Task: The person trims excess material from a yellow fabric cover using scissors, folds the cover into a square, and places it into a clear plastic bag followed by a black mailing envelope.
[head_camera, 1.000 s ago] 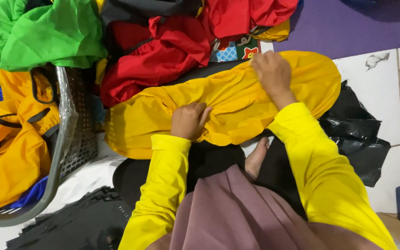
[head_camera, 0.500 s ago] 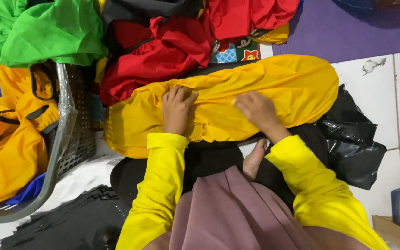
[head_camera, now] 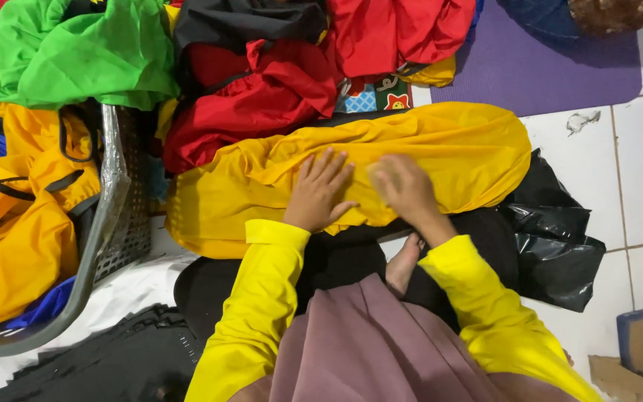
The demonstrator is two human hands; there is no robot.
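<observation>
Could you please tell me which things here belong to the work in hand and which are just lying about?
In hand: yellow garment, left hand, right hand.
Lying about: grey basket, green cloth, red garments, black plastic bag, purple mat.

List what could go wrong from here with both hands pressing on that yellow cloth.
1. The yellow garment looks slick and puffed up; under the flat left hand and right hand it may slide or spring back out of shape.
2. The red garments touch its far edge and might get caught up in it.
3. The black plastic bag underneath could let it slip.
</observation>
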